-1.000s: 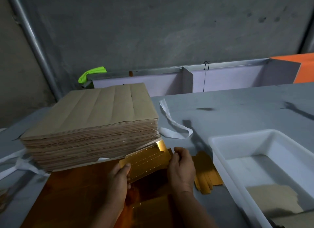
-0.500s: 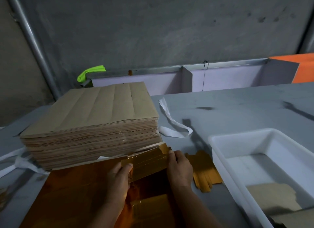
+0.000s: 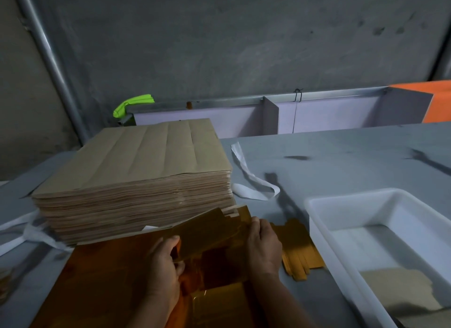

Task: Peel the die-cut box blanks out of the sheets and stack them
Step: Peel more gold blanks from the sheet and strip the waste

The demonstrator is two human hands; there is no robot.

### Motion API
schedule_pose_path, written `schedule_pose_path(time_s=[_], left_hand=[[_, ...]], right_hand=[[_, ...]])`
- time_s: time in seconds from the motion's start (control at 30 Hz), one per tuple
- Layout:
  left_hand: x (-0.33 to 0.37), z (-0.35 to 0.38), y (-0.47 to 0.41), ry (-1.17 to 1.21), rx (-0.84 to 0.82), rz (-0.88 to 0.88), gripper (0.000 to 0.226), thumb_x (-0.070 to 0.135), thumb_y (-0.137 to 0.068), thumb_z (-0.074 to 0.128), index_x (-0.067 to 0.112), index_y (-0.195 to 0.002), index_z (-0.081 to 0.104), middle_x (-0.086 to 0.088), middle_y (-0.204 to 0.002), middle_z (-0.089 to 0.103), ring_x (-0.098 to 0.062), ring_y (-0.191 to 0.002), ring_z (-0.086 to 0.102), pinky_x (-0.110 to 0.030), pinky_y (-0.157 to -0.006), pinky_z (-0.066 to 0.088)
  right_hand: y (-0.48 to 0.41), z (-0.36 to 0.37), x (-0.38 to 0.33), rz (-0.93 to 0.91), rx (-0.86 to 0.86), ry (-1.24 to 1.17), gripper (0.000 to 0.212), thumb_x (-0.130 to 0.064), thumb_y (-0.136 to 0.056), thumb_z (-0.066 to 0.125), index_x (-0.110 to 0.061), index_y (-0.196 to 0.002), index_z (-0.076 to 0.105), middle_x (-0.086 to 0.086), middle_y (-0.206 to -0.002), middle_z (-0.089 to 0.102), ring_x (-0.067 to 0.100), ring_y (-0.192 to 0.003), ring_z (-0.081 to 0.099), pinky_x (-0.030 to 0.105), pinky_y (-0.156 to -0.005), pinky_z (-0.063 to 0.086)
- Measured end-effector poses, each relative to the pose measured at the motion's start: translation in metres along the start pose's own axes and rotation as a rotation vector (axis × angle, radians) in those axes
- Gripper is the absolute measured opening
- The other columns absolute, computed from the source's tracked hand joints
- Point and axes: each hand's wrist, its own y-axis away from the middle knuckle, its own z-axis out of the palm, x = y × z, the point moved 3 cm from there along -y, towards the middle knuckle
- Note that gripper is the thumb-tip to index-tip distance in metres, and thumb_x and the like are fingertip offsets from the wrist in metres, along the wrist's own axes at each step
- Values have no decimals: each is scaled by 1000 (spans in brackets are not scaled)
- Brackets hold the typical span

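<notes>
I have both hands on the blank [image 3: 214, 232]: my left hand [image 3: 162, 261] pinches its left end, my right hand [image 3: 264, 244] grips its right end. It tilts above the foil sheet [image 3: 105, 279], just near of the brown stack [image 3: 146, 156]. If a nick holds, a hard pull could tear a flap. The pile [image 3: 296, 252] lies right, beside the tray [image 3: 317, 205].

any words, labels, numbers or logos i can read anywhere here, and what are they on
None: no readable text shows anywhere in this view.
gold blank: shiny foil, somewhat blurred, no print seen.
brown sheet stack: bare top, only crease lines.
orange foil sheet: plain.
white tub: no label on the sides that show.
orange panel at the far right: plain.
</notes>
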Motion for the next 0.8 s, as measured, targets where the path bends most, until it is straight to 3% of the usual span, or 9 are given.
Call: schedule_pose_path(time_s=[0.07, 0.13, 0.27, 0.37, 0.43, 0.47, 0.57, 0.67, 0.8], left_hand=[[-1, -1, -1, 26, 29, 5, 23, 15, -95, 52, 3, -114, 53, -9, -81, 46, -16, -62, 41, -26, -51, 43], [0, -2, -2, 30, 42, 13, 9, 15, -94, 54, 8, -99, 53, -2, -76, 44, -11, -55, 38, -18, -39, 34], [1, -2, 0, 17, 24, 38, 14, 13, -94, 54, 12, -81, 52, -1, -70, 44, -9, -52, 37, -17, -38, 30], [2, -1, 2, 3, 24, 45, 18, 13, -95, 53, 13, -77, 52, 0, -68, 45, -9, -52, 37, -18, -41, 29], [2, -1, 2, 1, 22, 39, 17, 13, -95, 53, 14, -78, 53, 1, -68, 46, -9, -54, 38, -18, -41, 30], [2, -1, 2, 0, 20, 38, 16, 12, -95, 53, 14, -79, 54, 1, -67, 46, -9, -54, 38, -17, -39, 31], [2, -1, 1, -8, 19, 53, 16, 12, -95, 53, 14, -80, 54, 0, -67, 46, -10, -55, 38, -15, -36, 31], [2, -1, 2, -34, 13, 59, 14, 13, -95, 53, 14, -81, 55, 1, -66, 47, -10, -53, 38, -18, -39, 31], [2, 0, 2, -60, 13, 60, 12, 13, -95, 55, 13, -83, 56, -1, -66, 49, -11, -54, 39, -26, -50, 29]], right_hand=[[1, 0, -1, -20, 4, 16, 40, -41, -105, 34, -21, -76, 52, 0, -69, 56, 12, -64, 53, 29, -55, 36], [2, 1, 0, -41, 4, 56, 41, -43, -104, 32, -22, -75, 52, -1, -69, 56, 11, -65, 53, 29, -55, 35], [4, 3, -5, -107, -18, 199, 42, -44, -105, 27, -24, -77, 51, -2, -74, 58, 15, -71, 56, 33, -62, 42], [7, 4, -13, -232, -68, 462, 37, -39, -106, 26, -21, -104, 57, -1, -98, 63, 18, -92, 58, 35, -84, 45], [13, 5, -19, -297, -109, 590, 35, -37, -104, 33, -19, -131, 46, 2, -121, 57, 18, -108, 52, 32, -93, 40], [17, 6, -19, -321, -132, 647, 45, -35, -102, 37, -17, -143, 35, 4, -134, 51, 20, -119, 48, 32, -100, 37], [32, 10, -16, -363, -217, 785, 74, -37, -100, 39, -10, -157, 0, 13, -164, 11, 30, -150, 14, 44, -123, 14], [46, 13, -11, -374, -303, 865, 79, -40, -102, 31, -10, -153, -21, 16, -163, -21, 34, -151, -18, 49, -122, -11], [54, 19, -4, -436, -433, 912, 69, -48, -104, 16, -13, -154, -16, 12, -161, -25, 30, -148, -25, 43, -115, -21]])
